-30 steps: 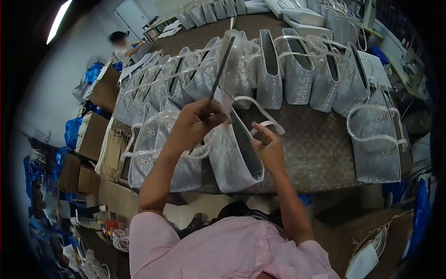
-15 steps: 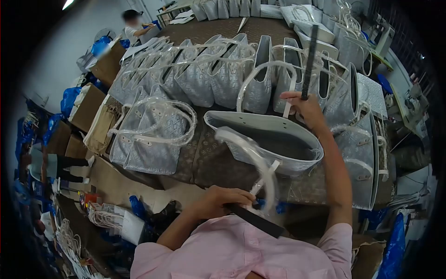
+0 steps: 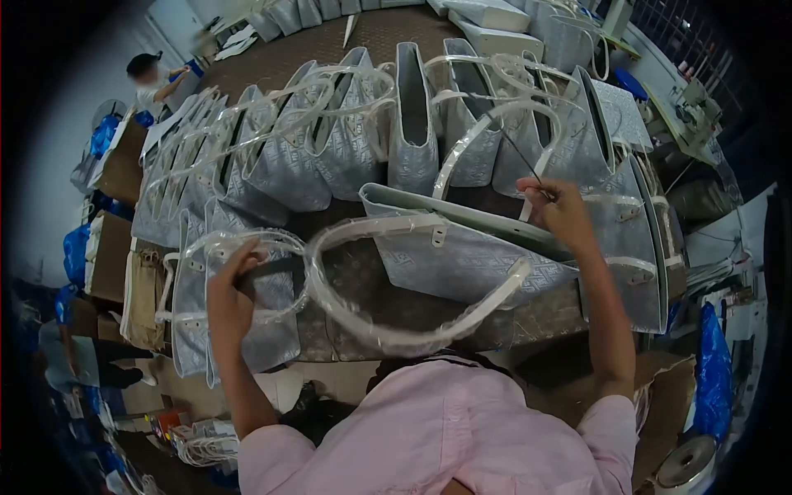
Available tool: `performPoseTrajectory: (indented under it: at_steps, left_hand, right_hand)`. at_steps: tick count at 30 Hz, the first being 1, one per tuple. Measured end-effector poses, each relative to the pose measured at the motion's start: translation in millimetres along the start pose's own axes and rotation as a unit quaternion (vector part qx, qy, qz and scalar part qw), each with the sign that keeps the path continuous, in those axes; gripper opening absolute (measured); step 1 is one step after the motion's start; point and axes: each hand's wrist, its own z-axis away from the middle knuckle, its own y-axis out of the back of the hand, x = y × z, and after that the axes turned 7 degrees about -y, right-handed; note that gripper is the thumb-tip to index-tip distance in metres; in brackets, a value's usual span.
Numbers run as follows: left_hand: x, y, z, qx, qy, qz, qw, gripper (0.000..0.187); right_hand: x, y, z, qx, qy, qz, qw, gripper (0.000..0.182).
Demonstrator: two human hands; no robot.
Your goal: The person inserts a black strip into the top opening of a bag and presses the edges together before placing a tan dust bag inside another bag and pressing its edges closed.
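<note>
The right hand (image 3: 563, 213) is pinched shut on a thin dark rod (image 3: 518, 157), which slants up and away from the fingers over the far rim of a silver-grey tote bag (image 3: 474, 260). That bag lies on its side on the brown patterned bench (image 3: 375, 289), mouth toward the right hand, and its plastic-wrapped handle (image 3: 388, 330) loops out toward the person's pink shirt (image 3: 437, 437). The left hand (image 3: 231, 293) is closed around the wrapped handle of a second tote bag (image 3: 239, 318), which stands at the bench's near left edge. Beyond both hands, a curved row of upright bags (image 3: 346, 140) of the same kind fills the bench. Cardboard boxes (image 3: 107, 256) sit on the floor to the left, and another person (image 3: 153, 78) works at the far left.
</note>
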Motion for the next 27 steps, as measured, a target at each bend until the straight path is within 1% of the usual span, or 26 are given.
performPoseTrajectory:
  at_steps: [1,2,3,4,5,6,7,8,9,10,11,12,13,14,15,17,18,19,20,21,22,23,24,25,26,27]
  left_hand:
    - [1,11,-20,-0.032,-0.024,-0.086,0.996,0.053]
    - [-4,25,-35,-0.062,-0.047,-0.169,0.983,0.05]
    - [-6,37,-46,-0.102,-0.114,-0.206,0.967,0.043]
    - [2,48,-52,-0.108,-0.139,-0.259,0.95,0.039]
    - [6,57,-54,-0.115,-0.16,-0.312,0.929,0.035]
    - [-14,70,-56,-0.057,-0.193,-0.366,0.908,0.03]
    - [-19,85,-60,-0.042,-0.15,-0.416,0.896,0.029]
    - [-13,98,-60,-0.03,-0.103,-0.468,0.877,0.028]
    - [10,101,-59,-0.037,-0.058,-0.574,0.816,0.032]
    - [10,101,-63,-0.037,-0.045,-0.582,0.811,0.032]
    - [4,102,-68,0.006,-0.115,-0.484,0.867,0.031]
    - [1,102,-74,0.052,-0.185,-0.378,0.906,0.03]
    - [20,76,-78,0.021,-0.109,-0.261,0.959,0.028]
    - [42,38,-82,-0.008,-0.032,-0.135,0.99,0.027]
    - [33,8,-89,-0.038,-0.128,-0.189,0.973,0.026]
    - [32,-52,-100,-0.09,-0.206,-0.058,0.973,0.025]
    - [42,-76,-105,-0.132,-0.139,0.015,0.981,0.024]
    - [50,-95,-110,-0.177,-0.07,0.089,0.978,0.024]
    - [52,-111,-114,-0.182,-0.069,0.09,0.977,0.024]
    - [53,-126,-120,-0.181,-0.031,0.116,0.976,0.023]
    - [52,-137,-124,-0.18,0.004,0.141,0.974,0.023]
    - [48,-144,-124,-0.183,0.001,0.143,0.973,0.023]
    - [44,-150,-122,-0.175,-0.045,0.101,0.978,0.022]
    - [37,-156,-122,-0.166,-0.089,0.06,0.98,0.022]
    - [27,-161,-122,-0.166,-0.088,0.061,0.98,0.022]
    - [18,-165,-124,-0.149,-0.117,0.061,0.98,0.021]
  right_hand:
    - [1,-7,4,0.005,-0.012,-0.001,1.0,0.023]
    - [-1,-14,10,0.037,0.009,0.019,0.999,0.024]
    - [-3,-18,12,0.07,0.034,0.041,0.996,0.026]
    - [1,-19,11,0.072,0.032,0.046,0.996,0.026]
    - [8,-22,11,0.096,0.066,0.045,0.992,0.026]
    - [13,-23,11,0.117,0.102,0.042,0.987,0.025]
    - [14,-22,9,0.111,0.102,0.043,0.988,0.025]
    - [16,-24,8,0.097,0.089,-0.011,0.991,0.025]
    - [16,-26,6,0.08,0.076,-0.068,0.992,0.024]
    - [12,-26,3,0.066,0.078,-0.074,0.992,0.024]
    - [4,-25,1,0.045,0.061,-0.1,0.992,0.023]
    - [-3,-23,0,0.026,0.046,-0.125,0.991,0.022]
    - [-10,-21,-3,0.019,0.039,-0.103,0.994,0.021]
    - [-15,-20,-7,0.011,0.046,-0.11,0.993,0.021]
    - [-19,-18,-10,-0.006,0.041,-0.136,0.99,0.021]
    - [-27,-13,-23,-0.027,0.045,-0.159,0.986,0.022]
    - [-29,-11,-28,-0.025,0.068,-0.163,0.984,0.022]
    - [-29,-9,-32,-0.02,0.086,-0.168,0.982,0.022]
    - [-22,-7,-42,-0.001,0.096,-0.123,0.988,0.023]
    - [-11,-6,-51,0.02,0.106,-0.078,0.991,0.023]
    - [0,-9,-54,0.054,0.118,-0.062,0.99,0.023]
    - [10,-10,-55,0.059,0.117,-0.06,0.989,0.023]
    - [18,-10,-57,0.161,0.212,-0.029,0.964,0.023]
    - [23,-9,-58,0.257,0.302,0.004,0.918,0.023]
    - [25,-6,-57,0.279,0.283,-0.017,0.918,0.021]
    - [27,-3,-53,0.278,0.282,-0.015,0.918,0.021]
